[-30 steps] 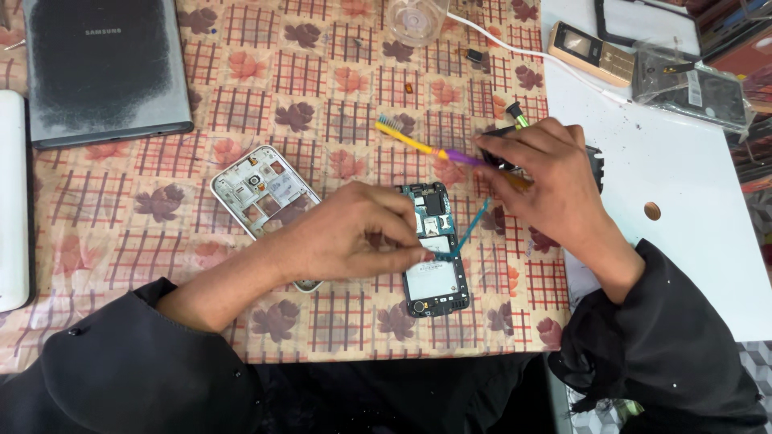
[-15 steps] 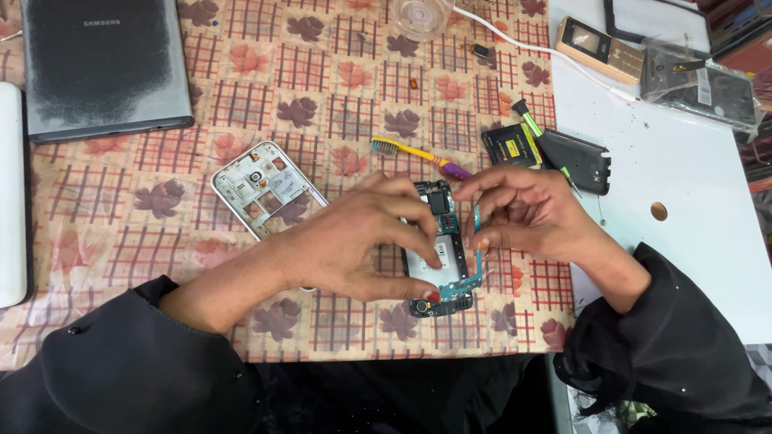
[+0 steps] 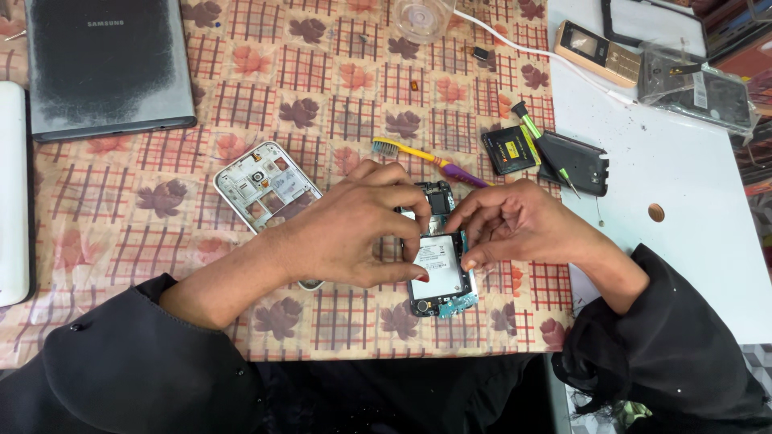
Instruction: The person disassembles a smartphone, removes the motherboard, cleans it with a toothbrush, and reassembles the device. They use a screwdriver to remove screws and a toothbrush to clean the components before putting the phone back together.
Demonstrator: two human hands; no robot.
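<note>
An opened phone [image 3: 438,269] with its back off lies on the patterned tablecloth [image 3: 338,96], its circuit board and white inner plate showing. My left hand [image 3: 354,229] grips its left edge, fingers curled over the top part. My right hand [image 3: 515,225] pinches its right edge with thumb and fingertips. Both hands hide the phone's middle. A white phone frame [image 3: 265,185] lies just left of my left hand. Behind the hands rests a yellow and purple toothbrush [image 3: 426,157].
A grey tablet [image 3: 104,64] lies at the back left, a white device [image 3: 12,193] at the left edge. A black battery [image 3: 511,150], dark back cover [image 3: 579,163] and green screwdriver [image 3: 539,137] sit right of centre. A white board [image 3: 683,193] carries a gold phone [image 3: 599,52] and bagged parts [image 3: 700,88].
My right hand left the toothbrush area and came down to the phone's right edge. A thin blue tool seen by the phone a second ago is out of sight. Both hands now hold the phone.
</note>
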